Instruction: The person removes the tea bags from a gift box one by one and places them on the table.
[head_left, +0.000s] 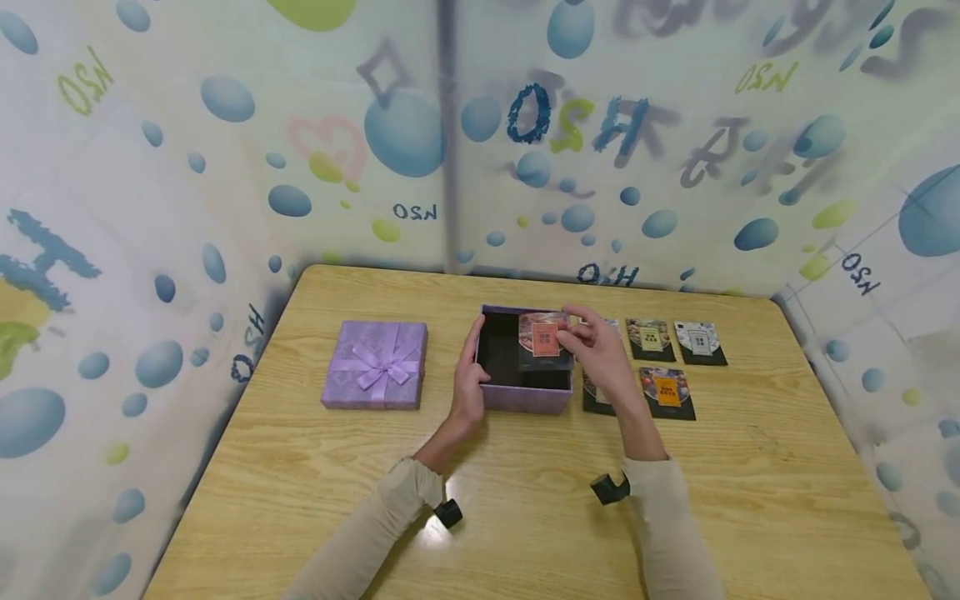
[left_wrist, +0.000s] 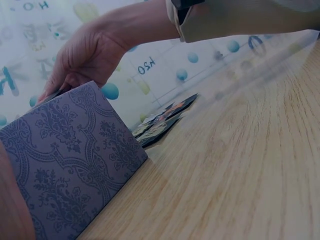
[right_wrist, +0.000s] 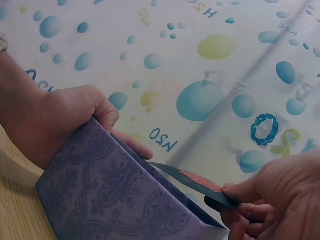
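Note:
An open purple patterned gift box [head_left: 527, 401] with a dark interior stands mid-table. My left hand [head_left: 468, 390] grips its left wall, the thumb bent over the rim. Over the opening, my right hand [head_left: 602, 357] pinches the right edge of a flat dark packet with a red label [head_left: 542, 352]. In the right wrist view, this packet [right_wrist: 192, 181] tilts at the rim, thumb above and fingers below. The box's patterned side [left_wrist: 75, 155] fills much of the left wrist view, where the packet is mostly hidden.
A purple lid with a ribbon bow [head_left: 375, 367] lies left of the box. Several flat packets lie to the right, among them one with an orange label [head_left: 667, 392], a yellow-labelled one [head_left: 651, 340] and a white one [head_left: 701, 342]. The right forearm partly covers others.

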